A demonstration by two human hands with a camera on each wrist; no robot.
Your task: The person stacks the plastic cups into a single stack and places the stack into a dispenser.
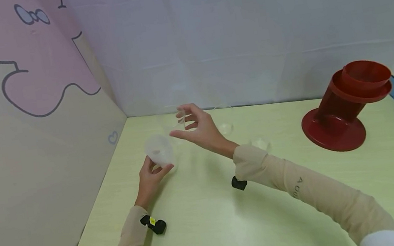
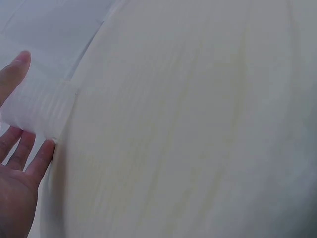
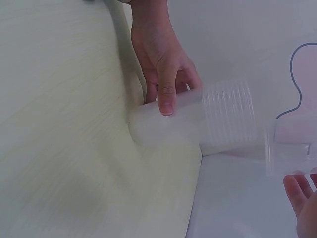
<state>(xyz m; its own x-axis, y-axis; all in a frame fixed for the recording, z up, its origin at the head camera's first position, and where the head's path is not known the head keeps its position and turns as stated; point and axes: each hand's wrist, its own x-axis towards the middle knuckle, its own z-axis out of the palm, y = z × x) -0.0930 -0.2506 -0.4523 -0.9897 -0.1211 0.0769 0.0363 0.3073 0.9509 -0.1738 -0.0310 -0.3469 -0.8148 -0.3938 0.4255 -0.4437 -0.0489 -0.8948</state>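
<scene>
In the head view my left hand grips a stack of clear plastic cups near the table's far left corner. The right wrist view shows several ribbed rims at the stack's mouth, with the left hand's thumb and fingers around its lower part. Beside and slightly beyond it, my right hand holds a single clear cup between thumb and fingers. That cup is held apart from the stack, its mouth toward the stack's rims. The left wrist view catches part of the stack in the left hand.
Behind the right hand, a clear cup stands on the pale table. Another faint clear object is partly hidden by the right sleeve. A dark red cylindrical holder with a round base stands at the right. White cloth hangs behind.
</scene>
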